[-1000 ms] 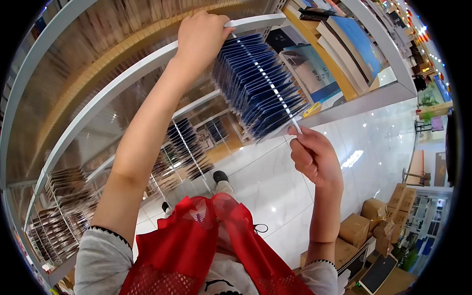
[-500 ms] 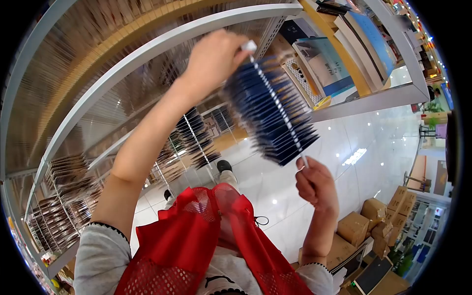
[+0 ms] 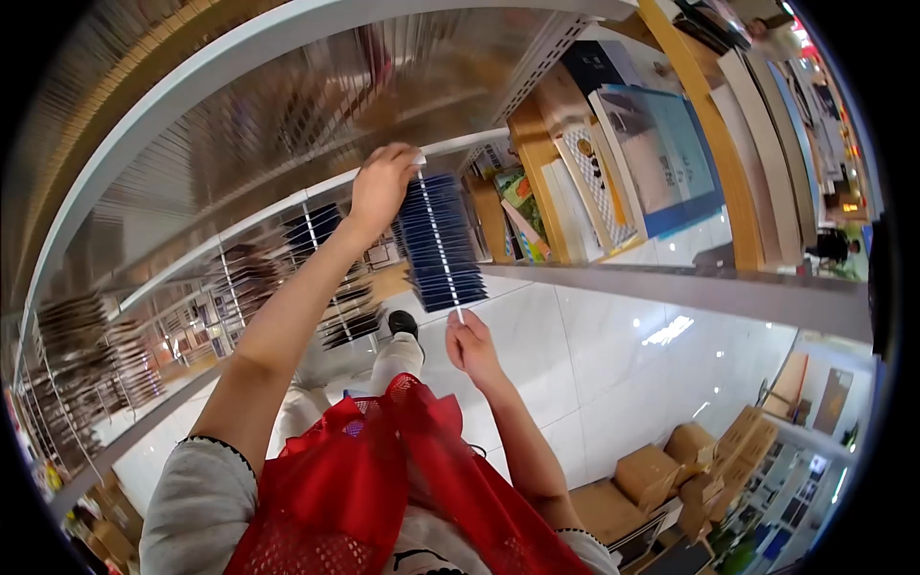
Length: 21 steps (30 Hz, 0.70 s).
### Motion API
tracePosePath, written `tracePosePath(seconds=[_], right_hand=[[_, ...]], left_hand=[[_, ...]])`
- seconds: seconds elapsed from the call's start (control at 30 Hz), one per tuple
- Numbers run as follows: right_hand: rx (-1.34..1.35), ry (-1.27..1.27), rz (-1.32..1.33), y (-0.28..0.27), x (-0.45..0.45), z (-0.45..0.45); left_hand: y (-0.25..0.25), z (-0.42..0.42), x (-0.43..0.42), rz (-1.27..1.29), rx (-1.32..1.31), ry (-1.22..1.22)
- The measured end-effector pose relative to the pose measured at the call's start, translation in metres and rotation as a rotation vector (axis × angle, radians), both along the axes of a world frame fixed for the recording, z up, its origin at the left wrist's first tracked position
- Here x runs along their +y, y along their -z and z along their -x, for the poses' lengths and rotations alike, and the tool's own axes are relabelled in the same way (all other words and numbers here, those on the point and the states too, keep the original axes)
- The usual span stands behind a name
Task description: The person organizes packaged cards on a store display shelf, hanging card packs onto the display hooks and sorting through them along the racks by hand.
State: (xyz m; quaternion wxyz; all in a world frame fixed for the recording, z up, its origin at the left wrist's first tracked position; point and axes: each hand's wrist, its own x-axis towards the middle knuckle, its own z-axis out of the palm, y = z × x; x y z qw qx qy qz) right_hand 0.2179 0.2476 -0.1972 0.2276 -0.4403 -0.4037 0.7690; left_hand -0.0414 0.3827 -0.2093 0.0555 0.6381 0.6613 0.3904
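A white hanging display strip (image 3: 436, 230) carries a stack of flat dark blue packets (image 3: 450, 264) fanned out along it. My left hand (image 3: 381, 192) is closed at its top end, beside a small white tab and close under the white rack rail (image 3: 335, 182). The fingertips are partly blurred. Below, my right hand (image 3: 472, 347) pinches the strip's bare lower end. The strip runs nearly upright between my hands, tilted slightly. Left of it, similar strips of dark packets (image 3: 350, 311) and brown packets (image 3: 251, 278) hang from the rail.
A wooden shelf (image 3: 743, 144) with books (image 3: 661, 158) stands at the right, edged by a grey metal bar (image 3: 690, 292). Cardboard boxes (image 3: 647, 476) are stacked on the lower right. White tiled floor (image 3: 575, 374) lies below, and a clear panel (image 3: 287, 105) arches above.
Both hands have moved left with the strip, bringing its top beside the rail and the other hanging strips. The strip stands more upright, and the view has shifted toward the shelf.
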Motion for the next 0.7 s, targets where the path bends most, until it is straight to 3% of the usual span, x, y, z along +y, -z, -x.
tracePosePath(seconds=[0.2,0.37,0.43,0.6,0.7], right_hand=[[0.066,-0.016,0.203,0.024,0.025,0.004],[0.025,-0.004,0.246,0.056,0.026,0.002],[-0.01,-0.017,0.191,0.044,0.027,0.006],[-0.119,0.061,0.153,0.029,0.015,-0.009],[-0.169,0.075,0.033,0.029,-0.005,-0.031]], left_hand=[[0.023,0.005,0.011,0.133,-0.004,-0.145],[0.02,0.007,0.008,0.218,-0.019,-0.143],[0.027,0.011,0.002,0.155,0.019,-0.134],[0.012,0.017,-0.066,0.085,0.098,-0.104],[-0.021,0.0,-0.119,0.126,-0.016,-0.024]])
